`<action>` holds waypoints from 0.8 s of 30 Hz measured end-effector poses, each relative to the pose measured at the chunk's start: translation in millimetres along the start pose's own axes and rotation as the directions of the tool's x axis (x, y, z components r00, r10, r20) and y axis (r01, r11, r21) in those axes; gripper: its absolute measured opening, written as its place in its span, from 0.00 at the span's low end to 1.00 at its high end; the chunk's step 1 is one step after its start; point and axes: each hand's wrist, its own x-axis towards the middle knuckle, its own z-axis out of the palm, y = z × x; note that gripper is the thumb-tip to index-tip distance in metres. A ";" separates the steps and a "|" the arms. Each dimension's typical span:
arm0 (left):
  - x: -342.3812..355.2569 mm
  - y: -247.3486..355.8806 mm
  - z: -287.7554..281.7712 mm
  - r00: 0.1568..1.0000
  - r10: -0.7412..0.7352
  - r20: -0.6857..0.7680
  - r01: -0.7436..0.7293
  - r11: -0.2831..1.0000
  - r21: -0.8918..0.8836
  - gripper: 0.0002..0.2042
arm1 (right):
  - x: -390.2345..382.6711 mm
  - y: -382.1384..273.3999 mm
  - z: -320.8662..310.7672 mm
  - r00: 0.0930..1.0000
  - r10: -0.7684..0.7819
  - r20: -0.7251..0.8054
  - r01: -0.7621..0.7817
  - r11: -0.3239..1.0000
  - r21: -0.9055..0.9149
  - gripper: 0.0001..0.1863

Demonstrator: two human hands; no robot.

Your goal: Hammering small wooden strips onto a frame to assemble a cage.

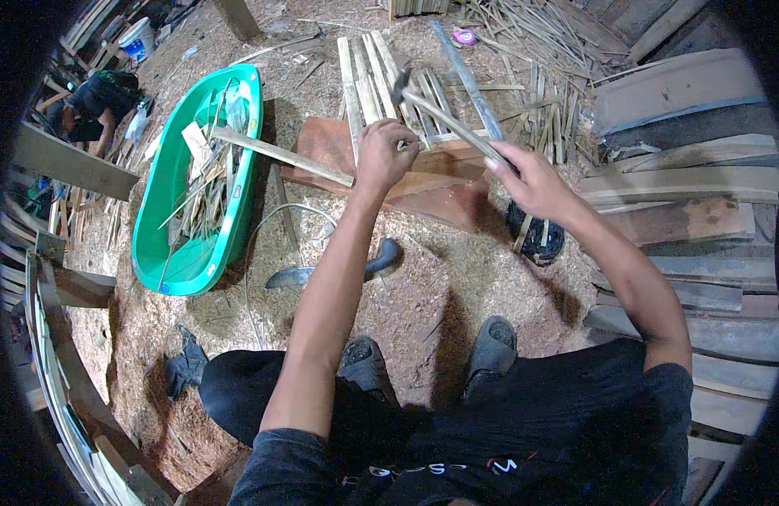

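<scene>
My right hand [524, 179] grips the wooden handle of a hammer [453, 126], whose dark head [400, 84] is raised over a row of bamboo slats [368, 76]. My left hand [385, 153] is closed with its fingertips pinched on the near end of a slat; whether it also holds something small there is too fine to see. The slats' near ends lie on a reddish-brown wooden block [436, 187]. Both forearms reach up from the lower edge, and I squat on sawdust with grey shoes [491, 341] showing.
A green plastic tub [166, 253] of bamboo scraps sits left, a long stick [280, 156] across its rim. A curved knife [322, 271] lies on the sawdust. Stacked planks [701, 177] fill the right. Another person [86, 105] crouches far left near a white bucket [136, 38].
</scene>
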 end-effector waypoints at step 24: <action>0.0 -0.1 2.0 0.999 0.038 -0.029 -0.037 0.999 0.024 0.05 | -43.7 -15.4 -7.2 0.999 0.051 0.005 -0.050 0.995 -0.088 0.20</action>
